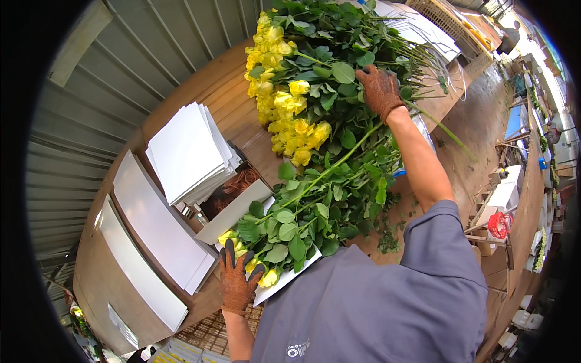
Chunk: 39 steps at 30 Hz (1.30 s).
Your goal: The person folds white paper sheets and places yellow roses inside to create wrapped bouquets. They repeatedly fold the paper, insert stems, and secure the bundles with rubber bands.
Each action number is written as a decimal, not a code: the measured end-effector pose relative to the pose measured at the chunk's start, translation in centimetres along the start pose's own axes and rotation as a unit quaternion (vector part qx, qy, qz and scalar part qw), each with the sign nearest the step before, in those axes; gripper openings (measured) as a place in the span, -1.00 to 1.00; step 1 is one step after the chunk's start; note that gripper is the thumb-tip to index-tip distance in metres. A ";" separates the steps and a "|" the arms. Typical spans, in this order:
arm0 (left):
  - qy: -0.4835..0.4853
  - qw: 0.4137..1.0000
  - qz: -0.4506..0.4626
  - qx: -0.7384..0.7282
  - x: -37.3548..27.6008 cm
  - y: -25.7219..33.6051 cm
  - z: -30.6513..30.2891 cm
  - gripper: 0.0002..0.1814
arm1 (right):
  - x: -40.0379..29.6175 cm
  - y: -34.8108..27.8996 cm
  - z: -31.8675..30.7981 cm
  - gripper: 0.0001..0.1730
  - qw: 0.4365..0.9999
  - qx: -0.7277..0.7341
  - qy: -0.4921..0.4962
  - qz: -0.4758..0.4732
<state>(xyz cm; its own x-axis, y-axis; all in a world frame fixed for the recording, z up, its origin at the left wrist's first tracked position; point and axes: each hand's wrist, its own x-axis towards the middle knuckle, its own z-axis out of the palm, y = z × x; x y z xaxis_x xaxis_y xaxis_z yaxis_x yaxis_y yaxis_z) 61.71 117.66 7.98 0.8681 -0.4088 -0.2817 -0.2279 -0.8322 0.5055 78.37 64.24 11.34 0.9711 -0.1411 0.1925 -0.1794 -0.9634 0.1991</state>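
Note:
My left hand (239, 277), in a brown work glove with dark fingertips, rests with spread fingers on the yellow rose heads (268, 277) of a smaller bunch at the table's near edge. That bunch lies on a white sheet (290, 277), its leafy stems (313, 186) pointing up and right. My right hand (380, 90), gloved alike, is on the leaves and stems of a large pile of yellow roses (295, 102). A single rose stem sticks out to the right from beneath it. Its fingertips are partly hidden, so I cannot tell what it grips.
Left of the roses, a stack of white sheets (186, 152) stands beside an open box of brown rubber bands (236, 183). More white sheets (159, 222) lie along the wooden table (118, 277). A plastic crate (454, 36) is at the upper right, with a person (509, 37) beyond. Fallen leaves litter the floor.

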 end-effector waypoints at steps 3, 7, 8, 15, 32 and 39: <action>-0.001 1.000 0.004 0.002 -0.4 -0.1 0.2 -0.43 | 0.9 0.8 -0.7 -0.48 0.993 0.050 0.096 -0.044; 0.003 1.000 0.006 0.026 -0.4 -0.4 -0.2 -0.43 | 3.9 7.3 1.6 -0.37 0.992 0.019 0.118 -0.037; 0.004 0.998 0.015 0.053 -0.3 -0.4 -0.4 -0.44 | 4.4 9.0 2.0 -0.28 0.996 -0.017 0.083 0.005; 0.029 0.996 0.035 0.081 -1.0 -1.5 0.6 -0.41 | 7.9 2.5 -4.0 0.02 0.982 -0.145 -0.120 -0.017; 0.123 0.989 0.081 0.022 -1.3 -4.2 3.4 -0.39 | -2.6 -29.8 -9.7 -0.44 0.890 0.242 0.027 -0.385; 0.195 0.972 0.129 -0.009 -0.5 -5.7 5.7 -0.42 | -3.5 -29.4 -10.9 -0.48 0.888 0.202 0.091 -0.402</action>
<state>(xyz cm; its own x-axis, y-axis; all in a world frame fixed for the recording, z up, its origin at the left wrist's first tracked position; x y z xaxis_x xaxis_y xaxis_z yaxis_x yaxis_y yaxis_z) 60.08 120.49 0.58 0.8853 -0.4266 0.1853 -0.4551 -0.7127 0.5338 78.57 95.51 15.26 0.7119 0.6332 0.3037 0.6673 -0.7447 -0.0117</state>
